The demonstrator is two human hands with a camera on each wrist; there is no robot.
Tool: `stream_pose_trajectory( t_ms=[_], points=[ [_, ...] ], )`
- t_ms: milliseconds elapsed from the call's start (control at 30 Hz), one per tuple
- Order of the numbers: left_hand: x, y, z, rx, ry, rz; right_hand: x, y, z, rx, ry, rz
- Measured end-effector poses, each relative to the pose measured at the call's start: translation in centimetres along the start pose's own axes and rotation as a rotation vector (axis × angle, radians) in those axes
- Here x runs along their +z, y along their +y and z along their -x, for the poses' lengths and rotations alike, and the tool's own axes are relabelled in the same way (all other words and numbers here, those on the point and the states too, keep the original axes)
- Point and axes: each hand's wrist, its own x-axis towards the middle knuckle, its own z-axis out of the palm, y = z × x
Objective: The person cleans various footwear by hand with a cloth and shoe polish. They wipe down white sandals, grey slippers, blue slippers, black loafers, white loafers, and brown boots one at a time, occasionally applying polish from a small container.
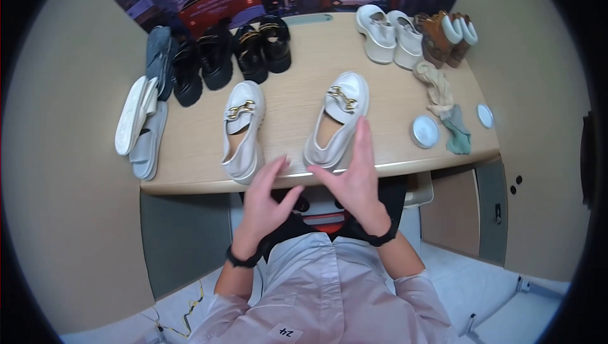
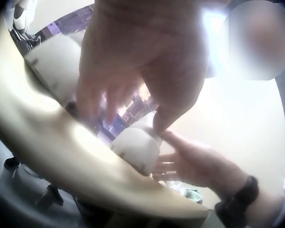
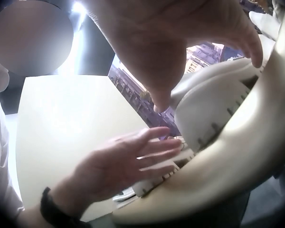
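Note:
Two white loafers with gold chain buckles stand apart at the front of the desk, toes pointing away: the left loafer [image 1: 243,130] and the right loafer [image 1: 337,120]. My right hand [image 1: 358,186] is at the heel of the right loafer, fingers stretched along its outer side and thumb spread toward the back of the heel. Just behind the left loafer's heel, my left hand [image 1: 266,201] hovers at the desk edge, fingers loosely bent and thumb apart. It holds nothing. In the right wrist view, the right loafer [image 3: 206,109] lies between thumb and fingertips.
Black shoes [image 1: 215,56] and grey and white slippers [image 1: 147,135] line the desk's left side. White shoes [image 1: 378,34], brown shoes [image 1: 437,40], beige and green socks [image 1: 455,130] and round white tins [image 1: 425,131] occupy the right. Panels [image 1: 538,91] flank the desk [image 1: 285,110].

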Motion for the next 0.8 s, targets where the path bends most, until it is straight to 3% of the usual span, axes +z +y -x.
stream_pose_trajectory(
  t_ms=[67, 200, 233, 267, 333, 433, 600, 700, 800],
  points=[
    [-3.2, -0.8, 2.8, 0.054, -0.039, -0.021, 0.6, -0.6, 0.3, -0.035, 0.033, -0.005],
    [-5.9, -4.4, 5.4, -0.140, 0.637, 0.055, 1.2, -0.6, -0.6, -0.069, 0.060, 0.053],
    [-6.3, -3.5, 4.2, -0.163, 0.677, -0.056, 1.3, -0.5, -0.8, -0.080, 0.058, 0.060],
    [-6.8, -3.6, 3.6, -0.227, 0.583, -0.134, 1.2, -0.3, -1.0, -0.092, 0.057, 0.066],
    [-6.4, -3.9, 2.5, -0.194, 0.439, -0.284, 1.0, -0.4, -1.4, -0.096, 0.033, 0.084],
    [-4.6, -3.9, 1.3, -0.228, 0.286, -0.315, -0.2, -0.6, -1.7, -0.077, -0.016, 0.107],
    [-3.0, -4.7, -0.3, -0.311, 0.347, -0.333, -4.4, 2.2, -2.4, -0.088, -0.087, 0.149],
    [-2.7, -5.2, -0.3, -0.321, 0.377, -0.288, -7.0, 3.5, -2.3, 0.082, -0.075, 0.093],
    [-2.7, -5.7, -0.1, -0.314, 0.392, -0.242, -7.7, 2.9, -2.1, 0.125, -0.115, 0.139]
  ],
)
